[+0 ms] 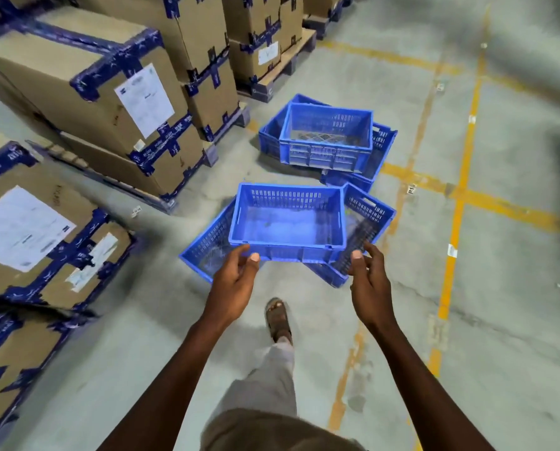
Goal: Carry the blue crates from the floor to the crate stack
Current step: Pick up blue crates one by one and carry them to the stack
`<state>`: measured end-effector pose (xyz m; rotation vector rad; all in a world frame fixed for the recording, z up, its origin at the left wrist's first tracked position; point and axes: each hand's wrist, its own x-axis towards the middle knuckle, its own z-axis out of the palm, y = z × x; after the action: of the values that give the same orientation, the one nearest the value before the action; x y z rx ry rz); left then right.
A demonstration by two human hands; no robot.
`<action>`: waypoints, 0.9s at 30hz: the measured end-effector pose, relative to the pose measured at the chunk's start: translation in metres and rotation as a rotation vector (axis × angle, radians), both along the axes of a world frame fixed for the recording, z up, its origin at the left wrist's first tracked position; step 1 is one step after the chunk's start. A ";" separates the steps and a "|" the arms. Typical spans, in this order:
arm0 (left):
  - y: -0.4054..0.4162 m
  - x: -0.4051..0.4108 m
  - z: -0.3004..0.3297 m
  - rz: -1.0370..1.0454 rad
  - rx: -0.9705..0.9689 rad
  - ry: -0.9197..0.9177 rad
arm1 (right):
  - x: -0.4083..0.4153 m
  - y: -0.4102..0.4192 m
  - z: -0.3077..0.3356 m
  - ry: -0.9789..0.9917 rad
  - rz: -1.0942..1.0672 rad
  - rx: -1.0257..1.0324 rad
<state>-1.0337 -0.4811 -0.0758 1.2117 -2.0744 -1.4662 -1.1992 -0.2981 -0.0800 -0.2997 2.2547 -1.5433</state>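
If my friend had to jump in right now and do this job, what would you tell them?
Left hand and right hand: both at the near rim of the nearest blue crate, thumbs on it; a full grip isn't clear.
That crate sits on tilted crates. More crates are piled behind, by the cardboard boxes.
Done: can't tell.
Left: lift this crate and carry it to the stack, which is out of view.

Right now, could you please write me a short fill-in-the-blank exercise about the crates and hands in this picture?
1. The near crate the hands reach for is coloured ____.
2. The left hand and right hand are at the crate's ____ rim.
3. The cardboard boxes are sealed with ____ tape.
4. The floor lines are ____.

Missing words: blue; near; blue; yellow
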 end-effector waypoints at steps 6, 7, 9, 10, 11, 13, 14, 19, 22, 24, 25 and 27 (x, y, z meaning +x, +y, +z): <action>-0.126 -0.100 -0.044 0.012 0.129 -0.100 | -0.101 -0.105 -0.035 -0.099 -0.053 0.131; -0.148 -0.116 -0.054 0.027 0.167 -0.114 | -0.120 -0.121 -0.046 -0.118 -0.058 0.160; -0.190 -0.148 -0.080 0.062 0.262 -0.124 | -0.153 -0.149 -0.068 -0.159 -0.087 0.201; -0.211 -0.161 -0.099 0.081 0.292 -0.145 | -0.170 -0.161 -0.083 -0.166 -0.106 0.217; -0.229 -0.171 -0.116 0.090 0.315 -0.173 | -0.186 -0.172 -0.097 -0.171 -0.118 0.241; -0.276 -0.195 -0.168 0.106 0.358 -0.255 | -0.219 -0.199 -0.139 -0.198 -0.094 0.318; -0.297 -0.206 -0.196 0.119 0.377 -0.297 | -0.233 -0.211 -0.163 -0.214 -0.083 0.360; -0.369 -0.239 -0.327 -0.011 0.306 -0.455 | -0.293 -0.241 -0.286 -0.277 -0.073 0.532; -0.390 -0.249 -0.375 0.086 0.297 -0.551 | -0.323 -0.251 -0.325 -0.275 -0.118 0.582; -0.396 -0.281 -0.391 0.129 0.285 -0.555 | -0.353 -0.261 -0.377 -0.268 -0.168 0.595; -0.398 -0.292 -0.405 0.143 0.253 -0.534 | -0.363 -0.267 -0.397 -0.264 -0.185 0.594; -0.407 -0.301 -0.430 0.207 0.197 -0.536 | -0.378 -0.278 -0.421 -0.293 -0.200 0.566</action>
<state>-1.3345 -0.8881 -0.5054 2.0139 -2.0561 -1.3808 -1.5769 -0.5761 -0.5010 0.2989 2.4062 -0.8897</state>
